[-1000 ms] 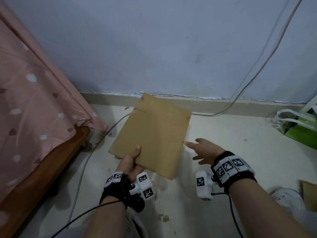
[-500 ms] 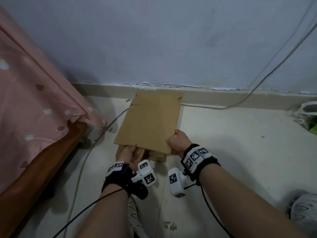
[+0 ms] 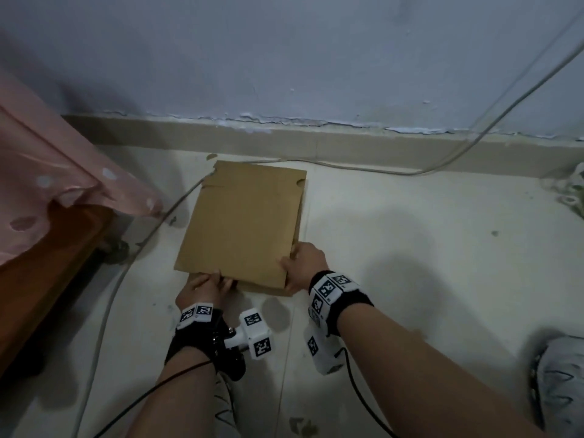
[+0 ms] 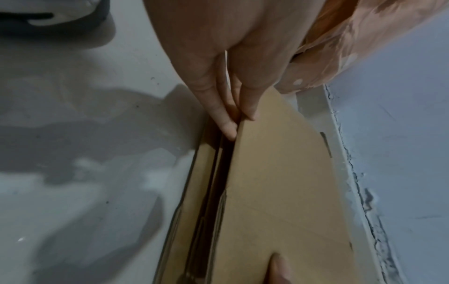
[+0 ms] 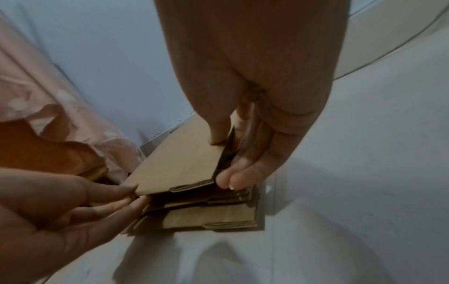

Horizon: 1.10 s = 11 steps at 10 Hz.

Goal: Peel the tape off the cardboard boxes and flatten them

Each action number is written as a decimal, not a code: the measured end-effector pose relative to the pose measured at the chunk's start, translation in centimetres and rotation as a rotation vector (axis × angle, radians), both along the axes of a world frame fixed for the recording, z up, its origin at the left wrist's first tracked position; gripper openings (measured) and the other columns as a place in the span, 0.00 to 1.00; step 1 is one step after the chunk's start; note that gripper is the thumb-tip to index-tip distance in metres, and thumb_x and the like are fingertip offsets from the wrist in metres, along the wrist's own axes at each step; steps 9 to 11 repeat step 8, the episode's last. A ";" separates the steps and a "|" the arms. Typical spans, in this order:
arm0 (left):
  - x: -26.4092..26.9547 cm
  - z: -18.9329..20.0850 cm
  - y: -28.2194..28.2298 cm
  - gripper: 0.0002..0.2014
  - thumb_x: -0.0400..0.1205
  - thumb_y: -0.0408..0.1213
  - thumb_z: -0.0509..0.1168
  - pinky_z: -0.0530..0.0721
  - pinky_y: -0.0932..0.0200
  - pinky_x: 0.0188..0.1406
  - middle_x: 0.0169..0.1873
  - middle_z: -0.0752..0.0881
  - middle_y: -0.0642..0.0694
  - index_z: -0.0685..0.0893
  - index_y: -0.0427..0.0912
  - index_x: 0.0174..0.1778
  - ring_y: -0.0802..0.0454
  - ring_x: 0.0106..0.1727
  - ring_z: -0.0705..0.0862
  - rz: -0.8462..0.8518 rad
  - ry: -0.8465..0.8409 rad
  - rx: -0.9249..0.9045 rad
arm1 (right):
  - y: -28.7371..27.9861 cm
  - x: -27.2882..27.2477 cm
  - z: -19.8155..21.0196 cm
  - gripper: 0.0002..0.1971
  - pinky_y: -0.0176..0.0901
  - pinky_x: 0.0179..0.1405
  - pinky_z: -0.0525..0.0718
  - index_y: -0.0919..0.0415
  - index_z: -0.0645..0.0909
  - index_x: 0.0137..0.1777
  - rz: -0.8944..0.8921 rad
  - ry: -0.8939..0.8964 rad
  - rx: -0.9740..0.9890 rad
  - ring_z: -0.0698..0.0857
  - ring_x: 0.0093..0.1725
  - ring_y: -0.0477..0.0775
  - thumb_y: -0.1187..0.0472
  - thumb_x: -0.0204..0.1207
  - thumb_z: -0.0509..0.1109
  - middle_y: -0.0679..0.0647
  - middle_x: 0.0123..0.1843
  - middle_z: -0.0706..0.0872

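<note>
A flattened brown cardboard box [image 3: 246, 222] lies on top of a small stack of flattened cardboard [image 5: 213, 217] on the floor near the wall. My left hand [image 3: 207, 284] pinches the top sheet's near edge, thumb above and fingers [image 4: 226, 124] below. My right hand [image 3: 303, 263] grips the near right corner, thumb [image 5: 218, 132] on top and fingers [image 5: 233, 178] curled under it. The top sheet [image 4: 279, 192] is held slightly above the lower layers at the near edge. No tape shows on the visible face.
A bed with a pink dotted sheet [image 3: 47, 191] and wooden frame [image 3: 53, 263] stands at the left. Grey cables [image 3: 442, 159] run along the skirting and past the stack's left side. A shoe [image 3: 559, 384] sits at the lower right; a bag's handles [image 3: 572, 188] at the right edge.
The cardboard sheet, held up in the left hand alone a second ago, has come down flat onto the stack. My right hand moved in from the right and took its near right corner.
</note>
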State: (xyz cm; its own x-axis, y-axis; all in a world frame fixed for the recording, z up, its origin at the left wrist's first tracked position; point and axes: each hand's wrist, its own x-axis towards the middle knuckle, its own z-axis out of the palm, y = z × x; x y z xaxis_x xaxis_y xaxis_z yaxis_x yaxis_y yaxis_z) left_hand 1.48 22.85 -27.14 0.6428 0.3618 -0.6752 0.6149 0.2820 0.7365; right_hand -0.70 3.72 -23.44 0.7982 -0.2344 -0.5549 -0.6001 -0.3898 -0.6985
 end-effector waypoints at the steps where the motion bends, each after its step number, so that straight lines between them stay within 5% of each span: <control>1: -0.3 1.2 -0.6 0.11 0.78 0.23 0.70 0.89 0.59 0.25 0.48 0.87 0.25 0.84 0.23 0.56 0.36 0.43 0.88 0.070 -0.010 0.017 | 0.1 0.4 0.4 0.16 0.62 0.48 0.90 0.64 0.80 0.59 -0.042 -0.013 0.007 0.90 0.47 0.68 0.51 0.81 0.68 0.62 0.49 0.88; 2: -0.3 3.0 -1.0 0.14 0.78 0.30 0.73 0.91 0.52 0.35 0.47 0.88 0.29 0.83 0.26 0.56 0.39 0.42 0.88 0.001 -0.008 0.009 | 0.0 1.2 0.9 0.25 0.63 0.51 0.89 0.65 0.78 0.58 -0.074 0.017 -0.019 0.89 0.51 0.68 0.40 0.81 0.60 0.64 0.53 0.88; 3: -0.2 4.4 -0.8 0.17 0.78 0.39 0.74 0.90 0.47 0.43 0.45 0.87 0.32 0.83 0.30 0.55 0.38 0.44 0.87 -0.044 -0.009 0.067 | -0.4 1.4 1.9 0.26 0.62 0.50 0.90 0.67 0.79 0.57 -0.100 0.007 -0.029 0.89 0.50 0.68 0.41 0.80 0.59 0.65 0.53 0.88; 4: -0.2 6.2 -0.8 0.12 0.79 0.38 0.71 0.88 0.51 0.36 0.40 0.86 0.35 0.85 0.30 0.47 0.40 0.40 0.86 -0.090 0.019 0.064 | -1.1 1.0 3.7 0.21 0.61 0.51 0.90 0.67 0.78 0.56 -0.099 0.011 -0.041 0.89 0.50 0.67 0.47 0.82 0.60 0.65 0.54 0.87; 5: -0.5 9.2 -0.9 0.12 0.79 0.38 0.66 0.88 0.48 0.39 0.38 0.88 0.34 0.86 0.29 0.43 0.40 0.35 0.84 -0.158 0.038 0.152 | -1.9 -0.2 6.7 0.16 0.60 0.53 0.89 0.67 0.75 0.47 -0.107 0.034 -0.054 0.90 0.51 0.67 0.52 0.85 0.58 0.66 0.53 0.87; 6: -0.5 11.5 -1.7 0.22 0.75 0.45 0.60 0.86 0.43 0.57 0.52 0.88 0.31 0.85 0.29 0.53 0.35 0.48 0.87 -0.309 -0.026 0.404 | -3.3 -1.5 9.6 0.14 0.59 0.56 0.88 0.66 0.72 0.40 -0.119 0.014 -0.082 0.89 0.52 0.68 0.57 0.84 0.58 0.67 0.53 0.86; 7: -2.3 15.9 -3.9 0.19 0.83 0.42 0.58 0.74 0.56 0.50 0.58 0.85 0.33 0.84 0.30 0.57 0.33 0.59 0.83 -0.541 -0.039 0.641 | -4.9 -3.6 13.4 0.13 0.55 0.56 0.87 0.68 0.72 0.39 -0.133 0.047 -0.124 0.88 0.55 0.69 0.61 0.83 0.58 0.67 0.52 0.85; 8: -3.5 20.3 -7.0 0.19 0.87 0.41 0.54 0.74 0.53 0.53 0.62 0.83 0.32 0.83 0.32 0.62 0.35 0.62 0.81 -0.709 -0.109 0.704 | -6.7 -6.3 17.8 0.12 0.44 0.48 0.78 0.70 0.76 0.43 -0.152 0.053 -0.212 0.86 0.59 0.67 0.63 0.84 0.58 0.64 0.50 0.82; 11: -3.5 20.3 -7.0 0.19 0.87 0.41 0.54 0.74 0.53 0.53 0.62 0.83 0.32 0.83 0.32 0.62 0.35 0.62 0.81 -0.709 -0.109 0.704 | -6.7 -6.3 17.8 0.12 0.44 0.48 0.78 0.70 0.76 0.43 -0.152 0.053 -0.212 0.86 0.59 0.67 0.63 0.84 0.58 0.64 0.50 0.82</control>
